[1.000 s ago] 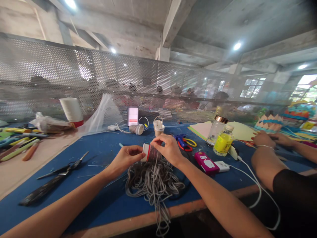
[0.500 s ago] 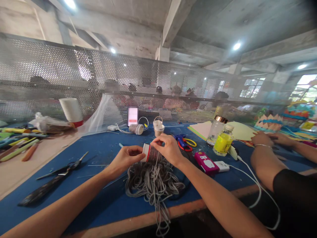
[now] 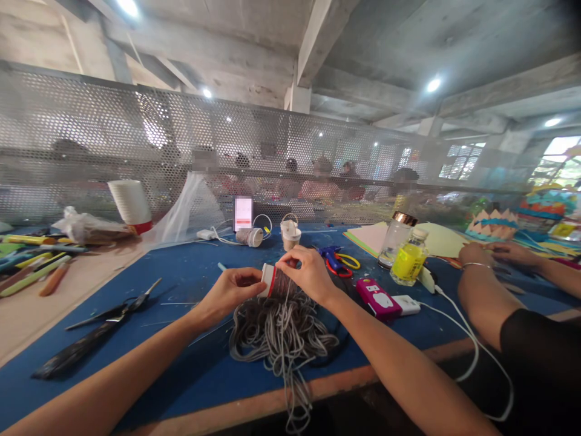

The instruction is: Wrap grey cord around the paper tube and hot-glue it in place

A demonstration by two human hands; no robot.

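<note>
My left hand (image 3: 229,289) holds the white, red-rimmed end of a paper cup (image 3: 273,281) lying on its side above the blue table (image 3: 190,363). My right hand (image 3: 308,272) pinches grey cord against the cup's wrapped body. A loose heap of the same grey cord (image 3: 281,333) lies under both hands, with strands hanging over the table's front edge.
Black scissors (image 3: 95,330) lie at the left. Ahead stand two cord-wrapped cups (image 3: 291,235), blue-and-yellow scissors (image 3: 336,260), a pink phone (image 3: 377,298) with a white charger cable, and a yellow bottle (image 3: 409,260). Another person's arms (image 3: 490,284) rest at the right. A perforated metal screen (image 3: 136,139) backs the table.
</note>
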